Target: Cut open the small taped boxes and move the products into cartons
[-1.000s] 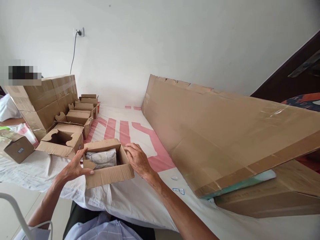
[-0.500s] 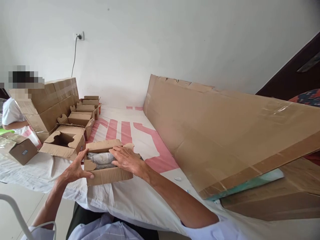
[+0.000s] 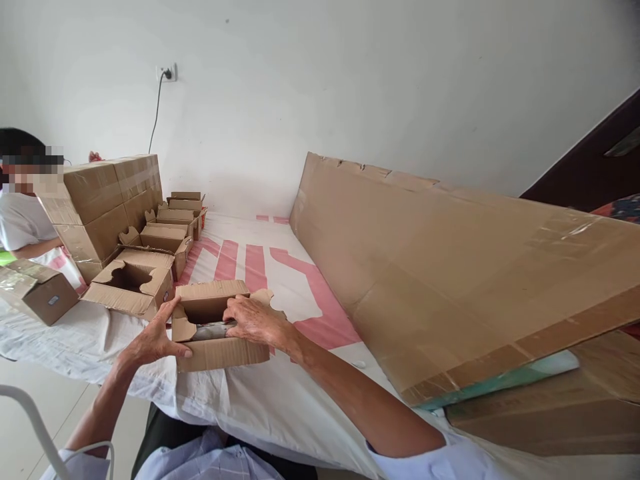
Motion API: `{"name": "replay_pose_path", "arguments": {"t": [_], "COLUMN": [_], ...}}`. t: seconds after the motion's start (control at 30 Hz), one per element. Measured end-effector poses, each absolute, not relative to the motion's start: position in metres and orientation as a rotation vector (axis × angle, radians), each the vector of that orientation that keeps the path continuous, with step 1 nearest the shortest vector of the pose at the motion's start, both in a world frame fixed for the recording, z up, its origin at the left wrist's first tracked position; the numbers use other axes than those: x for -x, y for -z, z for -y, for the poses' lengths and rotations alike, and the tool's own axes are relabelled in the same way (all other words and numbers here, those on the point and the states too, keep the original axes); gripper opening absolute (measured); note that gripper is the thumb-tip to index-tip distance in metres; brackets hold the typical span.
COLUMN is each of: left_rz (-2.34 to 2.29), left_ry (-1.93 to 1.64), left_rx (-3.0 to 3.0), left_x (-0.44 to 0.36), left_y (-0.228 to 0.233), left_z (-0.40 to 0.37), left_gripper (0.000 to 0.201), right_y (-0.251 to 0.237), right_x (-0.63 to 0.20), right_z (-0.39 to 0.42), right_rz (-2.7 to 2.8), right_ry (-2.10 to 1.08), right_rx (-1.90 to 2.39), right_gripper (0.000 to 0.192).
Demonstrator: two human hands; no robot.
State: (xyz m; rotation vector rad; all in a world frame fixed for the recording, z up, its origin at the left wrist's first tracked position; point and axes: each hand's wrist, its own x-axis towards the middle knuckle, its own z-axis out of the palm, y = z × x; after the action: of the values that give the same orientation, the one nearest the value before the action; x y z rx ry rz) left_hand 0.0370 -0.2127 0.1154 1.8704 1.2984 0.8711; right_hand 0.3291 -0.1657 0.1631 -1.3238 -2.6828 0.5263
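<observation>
While the left hand [image 3: 153, 341] is clasped about the left end of the open carton [image 3: 225, 355], thumb on the near side and fingers at the far corner, the right hand [image 3: 255, 321] dips inside from the right, fingers bent over a pale packet [image 3: 209, 331]. Whether those fingertips are closed on the packet or merely pressing it, cannot tell; the carton walls hide them. Packet lies low in the carton, against the near side, partly under the notched left flap [image 3: 185, 329]. Carton sits on the white cloth [image 3: 237, 393], toward the person's edge. Risks, as judged: packet could snag on that flap if shifted upward or leftward, and a thin wrapper might tear on a cut edge. Hard pressing on one side could bow the near wall or tip the carton, with the left hand the only visible brace. A sideways slip could bump the neighbouring carton [image 3: 125, 303], just beside on the left, or ruck the cloth, which is loose and creased here. Large cardboard panel [image 3: 425, 287] stands well apart from both hands.
</observation>
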Motion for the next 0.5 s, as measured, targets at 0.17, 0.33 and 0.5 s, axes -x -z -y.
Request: {"name": "replay_pose_path", "arguments": {"t": [0.17,0.33,0.5], "left_rz": [-1.302,-1.319,-1.326], "left_ry": [-0.863,-0.818,-0.803], "left_rx": [-1.83,-1.817,-1.848], "left_x": [-0.038,-0.038,-0.038], "left_y": [-0.116,-0.118,-0.12], "left_z": [0.213,0.213,0.211], "left_gripper": [0.131,0.136,0.135], "right_y": [-0.148,-0.155,-0.17], "right_x": [-0.337,-0.354,-0.376], "right_z": [0.155,0.148,0.144], "right_rz": [2.561,2.355,2.133], "right_ry": [-0.686,-0.863,-1.012], "right_rx": [1.228,1.162,1.105], "right_gripper": [0.016,0.024,0.033]}}
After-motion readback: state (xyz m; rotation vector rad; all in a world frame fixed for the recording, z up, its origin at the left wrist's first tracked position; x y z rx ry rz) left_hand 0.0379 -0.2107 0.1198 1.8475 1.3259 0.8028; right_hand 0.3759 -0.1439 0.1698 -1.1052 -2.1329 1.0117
